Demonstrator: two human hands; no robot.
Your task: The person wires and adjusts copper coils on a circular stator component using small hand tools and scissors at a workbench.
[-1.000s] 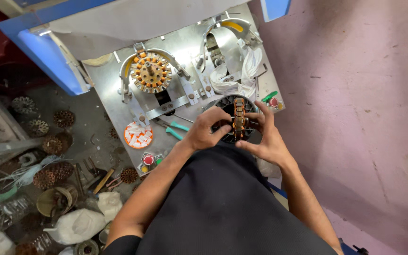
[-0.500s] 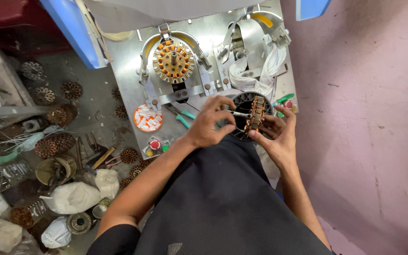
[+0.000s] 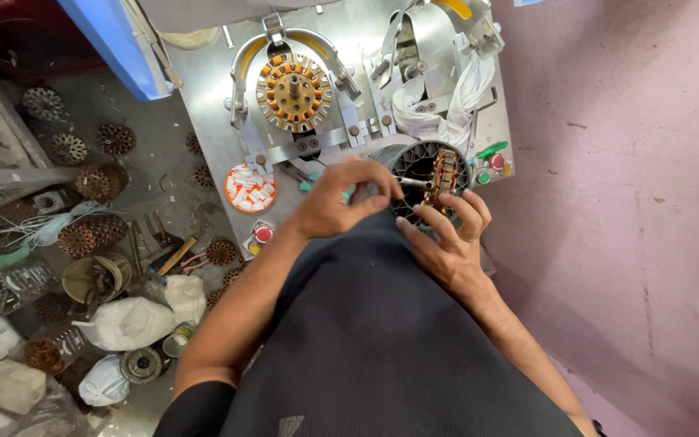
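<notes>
On my bench a copper-wound stator (image 3: 294, 91) sits clamped in the metal winding machine (image 3: 204, 97). Beside it is a round orange dish of white slips (image 3: 249, 188). Spare stators (image 3: 89, 235) and white bags (image 3: 127, 322) lie on the floor.

A pale pink wall (image 3: 641, 162) filled the whole three o'clock side, scuffed and stained in places, under flat, even light. At twelve o'clock stood a grey metal machine panel (image 3: 204, 113) with a blue frame edge (image 3: 115, 44) slanting off toward eleven. From nine down to seven o'clock the grey floor (image 3: 151, 162) was crowded: dark round wound cores (image 3: 82, 239) scattered about, white cloth sacks (image 3: 127, 322) slumped together, clear plastic bags (image 3: 10, 283), and pale plastic jugs (image 3: 10, 384) near the lower corner.
</notes>
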